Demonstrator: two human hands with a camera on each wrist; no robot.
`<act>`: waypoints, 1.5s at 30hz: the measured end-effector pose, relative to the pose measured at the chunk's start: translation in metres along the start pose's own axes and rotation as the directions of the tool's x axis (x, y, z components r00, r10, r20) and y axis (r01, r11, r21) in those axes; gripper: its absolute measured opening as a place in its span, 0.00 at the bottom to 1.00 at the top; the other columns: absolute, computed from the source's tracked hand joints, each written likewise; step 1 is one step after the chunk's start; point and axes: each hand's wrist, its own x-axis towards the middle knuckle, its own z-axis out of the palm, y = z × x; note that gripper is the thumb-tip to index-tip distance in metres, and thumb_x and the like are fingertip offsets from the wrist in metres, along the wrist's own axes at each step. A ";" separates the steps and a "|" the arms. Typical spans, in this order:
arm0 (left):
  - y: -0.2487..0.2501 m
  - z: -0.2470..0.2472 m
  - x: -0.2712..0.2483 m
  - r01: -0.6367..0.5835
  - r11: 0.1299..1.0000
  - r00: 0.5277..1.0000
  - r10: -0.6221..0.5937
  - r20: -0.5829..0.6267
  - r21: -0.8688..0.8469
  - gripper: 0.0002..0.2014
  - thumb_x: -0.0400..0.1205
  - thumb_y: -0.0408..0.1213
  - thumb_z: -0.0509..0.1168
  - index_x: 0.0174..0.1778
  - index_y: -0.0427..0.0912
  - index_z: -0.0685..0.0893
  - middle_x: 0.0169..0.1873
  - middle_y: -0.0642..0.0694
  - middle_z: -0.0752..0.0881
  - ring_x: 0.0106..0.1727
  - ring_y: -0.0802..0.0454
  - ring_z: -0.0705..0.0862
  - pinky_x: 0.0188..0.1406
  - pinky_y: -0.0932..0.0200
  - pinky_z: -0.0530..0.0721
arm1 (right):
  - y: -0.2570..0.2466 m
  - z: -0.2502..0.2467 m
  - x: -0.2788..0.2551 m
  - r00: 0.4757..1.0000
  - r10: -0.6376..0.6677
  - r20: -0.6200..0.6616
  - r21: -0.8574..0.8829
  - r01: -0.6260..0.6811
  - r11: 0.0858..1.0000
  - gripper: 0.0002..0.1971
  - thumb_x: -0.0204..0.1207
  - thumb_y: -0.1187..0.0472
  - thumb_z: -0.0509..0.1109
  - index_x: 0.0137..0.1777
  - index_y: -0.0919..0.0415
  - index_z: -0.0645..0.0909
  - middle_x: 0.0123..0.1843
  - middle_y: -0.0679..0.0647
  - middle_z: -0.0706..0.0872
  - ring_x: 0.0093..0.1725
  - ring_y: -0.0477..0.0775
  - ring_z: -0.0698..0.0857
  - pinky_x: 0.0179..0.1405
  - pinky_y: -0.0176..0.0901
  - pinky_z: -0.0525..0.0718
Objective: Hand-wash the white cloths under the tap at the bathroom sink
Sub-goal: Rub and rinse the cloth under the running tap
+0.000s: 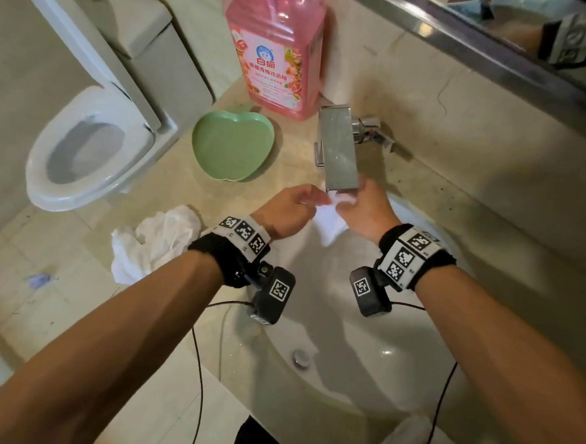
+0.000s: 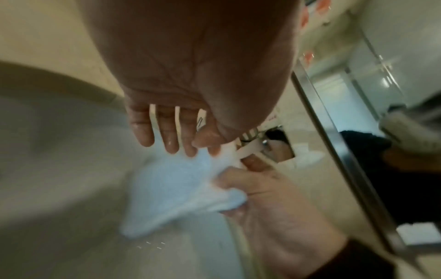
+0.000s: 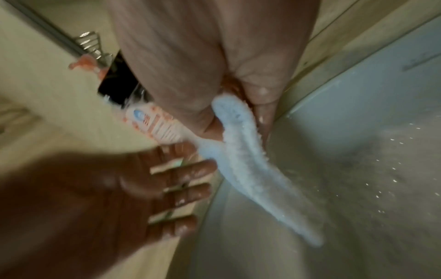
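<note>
Cloths point(image 1: 153, 237), crumpled, lie left of the tap point(image 1: 339, 149); behind-left of it stands a pink bottle point(image 1: 276, 49) labelled 白猫 (smaller print unreadable). Under the tap, the left hand point(image 1: 285, 209), fingers spread, touches a white cloth point(image 1: 329, 224) gripped by the right hand point(image 1: 364, 212), fingers curled.

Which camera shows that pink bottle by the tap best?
The head view: the pink bottle shows large and sharp, label facing the camera. The right wrist view catches only a blurred slice of its label; the left wrist view, a few pink patches at most.
</note>
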 end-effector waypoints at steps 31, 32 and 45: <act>0.028 0.007 0.022 -0.163 0.556 0.967 0.253 0.021 0.815 0.20 0.73 0.38 0.75 0.60 0.38 0.84 0.48 0.37 0.87 0.46 0.37 0.87 0.44 0.47 0.87 | 0.010 -0.011 -0.003 0.936 0.181 0.303 -0.176 -0.132 0.976 0.25 0.60 0.54 0.85 0.57 0.53 0.84 0.48 0.51 0.89 0.45 0.52 0.90 0.36 0.52 0.93; 0.028 0.008 0.024 -0.117 0.589 0.974 0.224 -0.023 0.799 0.18 0.74 0.38 0.74 0.58 0.36 0.85 0.47 0.37 0.88 0.47 0.36 0.87 0.45 0.48 0.87 | 0.011 -0.011 -0.001 0.954 0.142 0.264 -0.246 -0.076 0.966 0.23 0.60 0.52 0.83 0.55 0.53 0.84 0.48 0.51 0.90 0.44 0.52 0.90 0.34 0.47 0.91; 0.010 0.039 0.041 -0.058 0.583 0.989 -0.079 0.128 0.811 0.23 0.81 0.46 0.63 0.69 0.38 0.79 0.65 0.38 0.82 0.66 0.39 0.80 0.66 0.48 0.76 | 0.034 -0.013 0.010 0.955 -0.126 0.268 -0.837 0.295 0.461 0.12 0.74 0.55 0.66 0.54 0.54 0.85 0.36 0.53 0.83 0.33 0.57 0.77 0.33 0.43 0.72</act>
